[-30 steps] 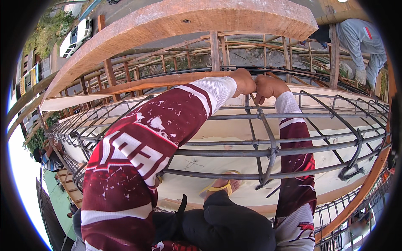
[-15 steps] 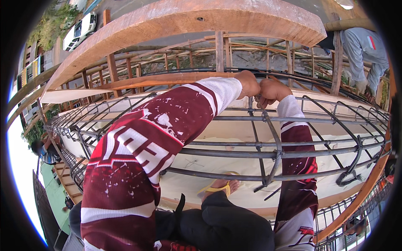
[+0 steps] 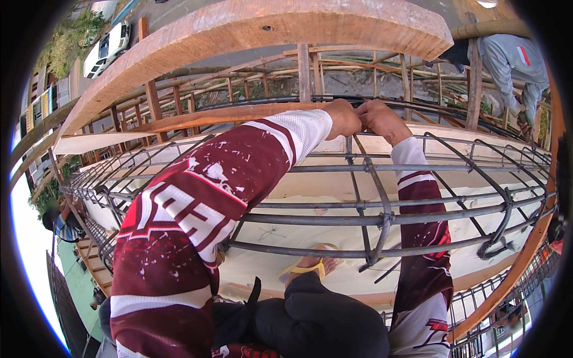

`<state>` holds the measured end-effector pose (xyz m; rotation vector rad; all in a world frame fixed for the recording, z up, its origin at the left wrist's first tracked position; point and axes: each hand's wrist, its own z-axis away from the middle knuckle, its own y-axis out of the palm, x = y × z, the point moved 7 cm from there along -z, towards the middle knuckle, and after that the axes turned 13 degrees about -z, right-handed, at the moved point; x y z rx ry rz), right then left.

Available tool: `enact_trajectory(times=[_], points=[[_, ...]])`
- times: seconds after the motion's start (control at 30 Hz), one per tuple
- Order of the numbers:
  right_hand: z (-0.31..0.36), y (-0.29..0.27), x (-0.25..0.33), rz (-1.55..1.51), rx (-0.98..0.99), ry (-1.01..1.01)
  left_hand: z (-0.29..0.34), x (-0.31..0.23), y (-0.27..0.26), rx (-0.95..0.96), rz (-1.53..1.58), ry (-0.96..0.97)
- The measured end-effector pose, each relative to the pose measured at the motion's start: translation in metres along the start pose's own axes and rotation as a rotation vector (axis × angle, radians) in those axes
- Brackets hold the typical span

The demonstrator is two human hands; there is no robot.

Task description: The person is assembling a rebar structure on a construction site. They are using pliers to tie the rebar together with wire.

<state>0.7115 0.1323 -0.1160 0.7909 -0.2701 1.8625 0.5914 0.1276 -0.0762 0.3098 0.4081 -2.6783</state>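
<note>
My left hand point(image 3: 344, 119) and my right hand point(image 3: 384, 121) meet at the far upper side of a long rebar cage point(image 3: 352, 221). Both have bent, closed fingers, with the fingertips nearly touching. Whatever they pinch is too small or hidden to make out. Just below them, a stirrup point(image 3: 373, 179) of bent steel bar crosses the long bars. Lower down, dark tie wire point(image 3: 386, 219) wraps a joint of that stirrup. A loose bundle of dark wire point(image 3: 496, 248) hangs from the cage on the right.
A thick curved-looking timber beam point(image 3: 262, 30) spans the top, above a thinner wooden rail point(image 3: 239, 113). Pale formwork boards point(image 3: 298, 271) lie under the cage, where my sandalled foot point(image 3: 313, 268) rests. A co-worker in grey point(image 3: 513, 65) bends at the far right. A white vehicle point(image 3: 107, 51) stands below.
My right hand has risen slightly, its fingers now turned up against my left hand. The whole view has shifted a little, so the scene sits slightly further left.
</note>
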Motion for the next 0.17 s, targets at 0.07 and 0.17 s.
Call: enact_trajectory(times=[0.07,0.17], points=[[0.000,-0.002,-0.003,-0.035,-0.020,0.030,0.006,-0.002,-0.004,0.060,0.051,0.033],[-0.002,-0.002,-0.004,-0.070,-0.013,0.055,0.014,-0.002,-0.010,0.197,0.123,0.057]])
